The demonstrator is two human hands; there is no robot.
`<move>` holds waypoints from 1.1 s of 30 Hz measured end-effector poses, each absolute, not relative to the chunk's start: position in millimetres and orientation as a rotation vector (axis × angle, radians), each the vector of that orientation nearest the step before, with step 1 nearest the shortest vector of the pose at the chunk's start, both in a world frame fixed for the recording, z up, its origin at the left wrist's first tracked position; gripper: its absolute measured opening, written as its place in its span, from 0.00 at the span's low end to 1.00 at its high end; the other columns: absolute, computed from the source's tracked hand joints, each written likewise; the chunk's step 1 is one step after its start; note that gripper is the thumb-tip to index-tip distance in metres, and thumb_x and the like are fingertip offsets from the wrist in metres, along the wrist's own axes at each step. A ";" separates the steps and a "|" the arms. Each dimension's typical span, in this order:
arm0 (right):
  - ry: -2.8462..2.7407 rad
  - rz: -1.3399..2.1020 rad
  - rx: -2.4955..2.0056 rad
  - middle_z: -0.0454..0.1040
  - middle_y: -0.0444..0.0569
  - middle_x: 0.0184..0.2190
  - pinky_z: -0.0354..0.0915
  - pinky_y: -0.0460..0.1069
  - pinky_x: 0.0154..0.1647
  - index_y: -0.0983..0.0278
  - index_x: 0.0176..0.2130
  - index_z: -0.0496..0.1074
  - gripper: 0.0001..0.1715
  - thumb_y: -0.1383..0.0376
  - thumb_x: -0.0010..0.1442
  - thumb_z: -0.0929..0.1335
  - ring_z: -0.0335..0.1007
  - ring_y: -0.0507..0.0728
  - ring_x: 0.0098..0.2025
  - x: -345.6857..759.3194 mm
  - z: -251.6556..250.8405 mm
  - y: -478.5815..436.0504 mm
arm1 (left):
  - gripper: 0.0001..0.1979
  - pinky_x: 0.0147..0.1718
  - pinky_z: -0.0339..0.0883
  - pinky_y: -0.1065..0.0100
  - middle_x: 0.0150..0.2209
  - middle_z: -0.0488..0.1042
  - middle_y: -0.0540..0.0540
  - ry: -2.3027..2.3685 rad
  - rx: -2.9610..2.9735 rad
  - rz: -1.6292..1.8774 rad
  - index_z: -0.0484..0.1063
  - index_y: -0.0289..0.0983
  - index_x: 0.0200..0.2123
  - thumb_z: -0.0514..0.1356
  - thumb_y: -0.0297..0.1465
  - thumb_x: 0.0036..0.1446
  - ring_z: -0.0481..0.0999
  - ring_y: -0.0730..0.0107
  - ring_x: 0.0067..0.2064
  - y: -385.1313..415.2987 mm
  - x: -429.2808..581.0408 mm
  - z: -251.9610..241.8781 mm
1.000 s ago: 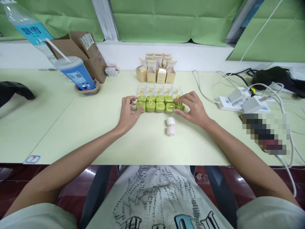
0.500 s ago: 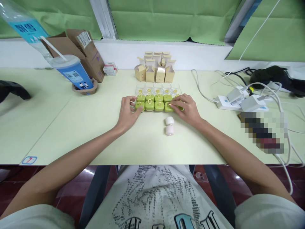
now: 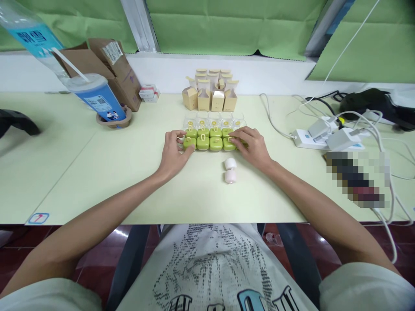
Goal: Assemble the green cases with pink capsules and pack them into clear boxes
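Note:
Several small green cases [image 3: 215,144] with loops on top stand in two tight rows on the pale table. My left hand [image 3: 175,151] rests at the left end, thumb and fingers around the front left case. At the right end, my right hand [image 3: 252,146] has its fingers on the cases and partly hides the last ones. Clear containers with yellow marks [image 3: 214,120] form a row directly behind the green ones. Nearer to me, a white piece [image 3: 230,163] and a pale pink piece [image 3: 230,176] sit one before the other.
Open small cardboard boxes [image 3: 203,100] stand near the wall. At the left are a blue cup [image 3: 101,101] in a holder, a large bottle [image 3: 35,39] and a brown carton [image 3: 125,82]. A power strip [image 3: 311,140] with chargers and cables lies at the right.
My right hand's fingers have shifted slightly over the right end of the green rows. My left hand keeps its place, and the view has moved very slightly.

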State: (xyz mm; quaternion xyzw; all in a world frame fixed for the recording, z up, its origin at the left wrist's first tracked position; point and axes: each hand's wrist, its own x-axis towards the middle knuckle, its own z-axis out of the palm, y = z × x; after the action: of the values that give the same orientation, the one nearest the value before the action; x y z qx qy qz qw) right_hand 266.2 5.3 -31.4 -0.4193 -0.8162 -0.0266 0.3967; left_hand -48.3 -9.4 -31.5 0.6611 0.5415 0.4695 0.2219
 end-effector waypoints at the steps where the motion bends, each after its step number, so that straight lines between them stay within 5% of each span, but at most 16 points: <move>1: -2.073 -0.068 -1.071 0.86 0.58 0.48 0.71 0.61 0.51 0.60 0.54 0.85 0.16 0.58 0.79 0.68 0.82 0.66 0.50 266.1 -30.7 4.8 | 0.22 0.48 0.78 0.59 0.56 0.70 0.41 1.498 1.827 1.296 0.72 0.42 0.55 0.70 0.34 0.60 0.76 0.61 0.51 -9.7 -48.2 -31.1; 15: -1.963 -0.120 -1.180 0.85 0.57 0.48 0.74 0.60 0.49 0.61 0.50 0.84 0.19 0.56 0.78 0.65 0.81 0.64 0.42 289.7 -12.6 1.5 | 0.25 0.48 0.76 0.60 0.58 0.72 0.41 1.462 1.866 1.432 0.71 0.43 0.56 0.72 0.36 0.58 0.76 0.61 0.52 -7.6 -52.1 -36.8; 21: -2.178 -0.062 -1.156 0.86 0.59 0.57 0.74 0.66 0.60 0.62 0.57 0.84 0.23 0.52 0.76 0.68 0.79 0.70 0.56 302.3 -14.2 5.5 | 0.23 0.48 0.75 0.60 0.57 0.72 0.42 1.423 1.892 1.491 0.70 0.43 0.56 0.71 0.36 0.59 0.76 0.62 0.52 -5.2 -55.0 -38.5; 26: -2.272 -0.094 -1.211 0.82 0.62 0.62 0.75 0.66 0.59 0.62 0.62 0.82 0.27 0.52 0.74 0.68 0.79 0.71 0.59 299.3 -15.0 1.8 | 0.23 0.47 0.75 0.60 0.56 0.73 0.42 1.425 1.911 1.508 0.70 0.43 0.56 0.70 0.36 0.59 0.76 0.62 0.51 -2.5 -56.2 -42.6; 33: -2.291 -0.085 -1.310 0.84 0.56 0.47 0.70 0.56 0.42 0.62 0.43 0.83 0.15 0.59 0.67 0.67 0.81 0.64 0.45 300.2 -1.1 -7.6 | 0.21 0.50 0.77 0.52 0.53 0.72 0.40 1.139 2.533 1.677 0.71 0.44 0.58 0.68 0.33 0.63 0.76 0.53 0.56 -23.6 -47.7 -27.5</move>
State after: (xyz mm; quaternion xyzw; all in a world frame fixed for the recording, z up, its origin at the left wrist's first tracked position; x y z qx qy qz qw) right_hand 300.2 -7.6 -1.1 -0.4808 -0.8405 -0.0313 0.2479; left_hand -47.7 -23.6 -27.5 0.7797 0.3506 0.5163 -0.0511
